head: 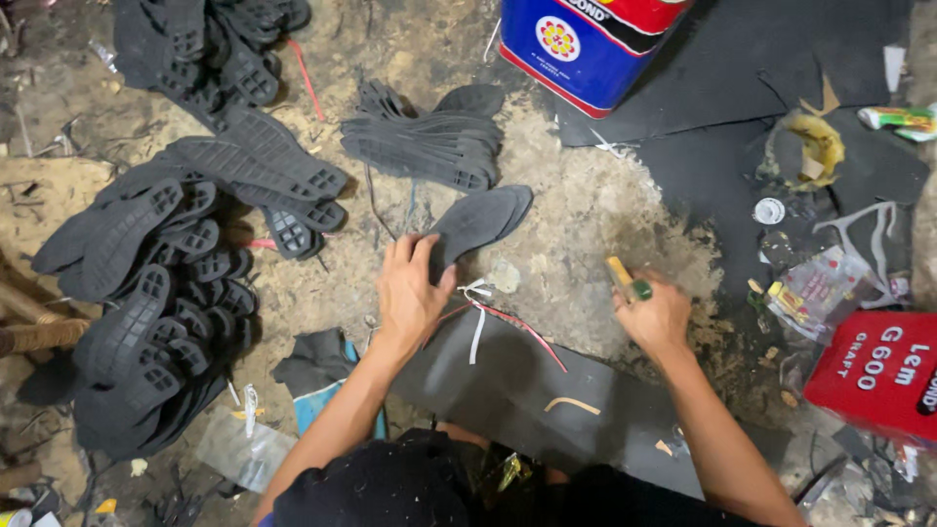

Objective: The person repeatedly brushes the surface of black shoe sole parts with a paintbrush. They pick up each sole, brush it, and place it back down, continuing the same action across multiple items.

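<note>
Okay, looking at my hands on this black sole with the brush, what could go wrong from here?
The left hand pins only the heel end of the flat black rubber sole, so it might slide on the gritty floor. The yellow-handled brush in the right hand could smear the fingers. The open blue-and-red tin can nearby could tip.

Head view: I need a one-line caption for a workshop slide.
Left hand presses a dark shoe insole on the floor; right hand grips a small brush.
</note>
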Demonstrator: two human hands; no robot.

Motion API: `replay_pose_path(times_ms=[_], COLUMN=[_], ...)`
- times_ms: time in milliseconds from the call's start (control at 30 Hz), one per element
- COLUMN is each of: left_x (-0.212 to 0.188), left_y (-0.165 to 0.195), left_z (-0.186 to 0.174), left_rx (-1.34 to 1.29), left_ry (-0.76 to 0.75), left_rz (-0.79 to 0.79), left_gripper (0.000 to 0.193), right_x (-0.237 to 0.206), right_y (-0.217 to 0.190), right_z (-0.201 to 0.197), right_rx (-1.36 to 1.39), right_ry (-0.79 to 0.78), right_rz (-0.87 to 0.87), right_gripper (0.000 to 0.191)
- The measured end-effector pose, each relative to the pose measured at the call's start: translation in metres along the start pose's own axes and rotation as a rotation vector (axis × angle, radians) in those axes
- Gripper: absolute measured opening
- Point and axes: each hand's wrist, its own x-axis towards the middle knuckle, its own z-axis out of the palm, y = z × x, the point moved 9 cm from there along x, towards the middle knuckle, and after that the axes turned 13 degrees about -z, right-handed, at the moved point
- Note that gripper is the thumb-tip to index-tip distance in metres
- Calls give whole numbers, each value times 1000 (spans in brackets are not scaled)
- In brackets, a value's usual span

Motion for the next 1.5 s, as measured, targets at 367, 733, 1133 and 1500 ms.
replay_pose_path(times_ms=[367, 733, 1133, 1500], left_x=[-5, -124, -135, -136], left_y=[117, 44, 30, 29], left_z=[56, 178, 196, 198], left_rx=[-390, 307, 437, 451], left_ry=[-84, -405, -408, -398], left_rz=[209, 440, 513, 528], left_gripper=[49, 57, 59, 58], right_x=[-21, -7, 70, 99], right_y=[55, -57, -45, -68], right_z=[29, 20, 12, 45], right_rx=[124, 698, 674, 448], right_ry=[-138, 24, -260, -176], right_rz=[416, 44, 208, -343], right_gripper=[52, 24, 37, 28])
